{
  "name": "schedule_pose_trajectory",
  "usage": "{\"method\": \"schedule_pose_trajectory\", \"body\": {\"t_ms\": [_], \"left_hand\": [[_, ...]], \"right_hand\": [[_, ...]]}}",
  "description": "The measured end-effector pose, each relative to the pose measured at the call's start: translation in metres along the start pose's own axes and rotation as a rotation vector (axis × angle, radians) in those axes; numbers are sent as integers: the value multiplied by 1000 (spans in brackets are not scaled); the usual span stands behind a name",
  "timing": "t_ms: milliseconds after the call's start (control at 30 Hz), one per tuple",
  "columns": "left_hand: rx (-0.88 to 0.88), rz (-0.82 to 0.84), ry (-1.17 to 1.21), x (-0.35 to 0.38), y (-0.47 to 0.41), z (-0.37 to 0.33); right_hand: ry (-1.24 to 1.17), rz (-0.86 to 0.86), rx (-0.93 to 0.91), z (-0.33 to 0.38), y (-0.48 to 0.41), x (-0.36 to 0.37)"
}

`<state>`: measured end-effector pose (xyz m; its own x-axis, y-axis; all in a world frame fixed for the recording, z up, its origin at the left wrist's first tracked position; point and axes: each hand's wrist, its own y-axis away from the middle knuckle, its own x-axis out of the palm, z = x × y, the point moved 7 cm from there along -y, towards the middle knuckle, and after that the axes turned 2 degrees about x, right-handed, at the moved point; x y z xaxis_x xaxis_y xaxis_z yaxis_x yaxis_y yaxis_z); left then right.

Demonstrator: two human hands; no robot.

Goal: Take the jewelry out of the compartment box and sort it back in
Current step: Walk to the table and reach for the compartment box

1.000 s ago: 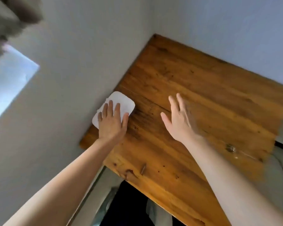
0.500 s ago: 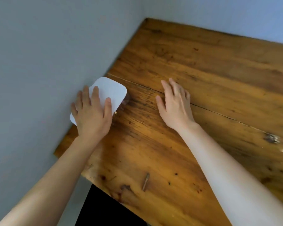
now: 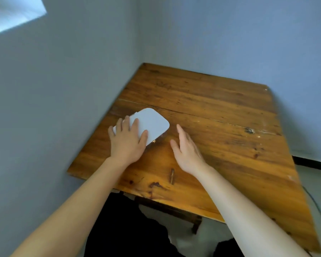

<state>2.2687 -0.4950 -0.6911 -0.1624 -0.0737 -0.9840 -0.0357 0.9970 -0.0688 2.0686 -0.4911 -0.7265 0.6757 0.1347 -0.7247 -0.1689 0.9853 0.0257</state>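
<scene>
A white compartment box [image 3: 152,122] with rounded corners lies on the wooden table [image 3: 220,127], near its left edge by the wall. Its lid is down and a small gold clasp [image 3: 153,141] shows on its near side. No jewelry is visible. My left hand [image 3: 127,140] rests flat on the box's near left part, fingers spread over the lid. My right hand [image 3: 187,149] hovers open just right of the box, palm facing it, not touching it.
Grey walls meet in a corner behind the table's far left. A dark knot and scratch marks [image 3: 172,176] sit near the table's front edge. My dark-clothed legs [image 3: 130,229] and a table leg [image 3: 195,224] are below.
The camera has tilted up, so more wall and table show. The box and my left hand have slid right, away from the wall. My right hand has lifted and turned its palm toward the box.
</scene>
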Motion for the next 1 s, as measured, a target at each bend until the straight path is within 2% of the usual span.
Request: {"method": "schedule_pose_trajectory", "body": {"t_ms": [200, 300, 433, 533, 667, 867, 1000], "left_hand": [[240, 27, 76, 10, 14, -46], [329, -10, 194, 4, 18, -53], [202, -115, 398, -1, 36, -18], [137, 6, 558, 19, 52, 2], [122, 63, 564, 29, 52, 4], [115, -24, 597, 23, 50, 9], [65, -182, 768, 6, 40, 13]], "right_hand": [[-3, -111, 25, -21, 37, -14], [0, -136, 32, -27, 48, -14], [102, -148, -7, -30, 54, -7], [173, -177, -32, -30, 54, -5], [169, -188, -31, -29, 54, -6], [189, -197, -18, -33, 52, -4], [219, -218, -57, -32, 54, -5]]}}
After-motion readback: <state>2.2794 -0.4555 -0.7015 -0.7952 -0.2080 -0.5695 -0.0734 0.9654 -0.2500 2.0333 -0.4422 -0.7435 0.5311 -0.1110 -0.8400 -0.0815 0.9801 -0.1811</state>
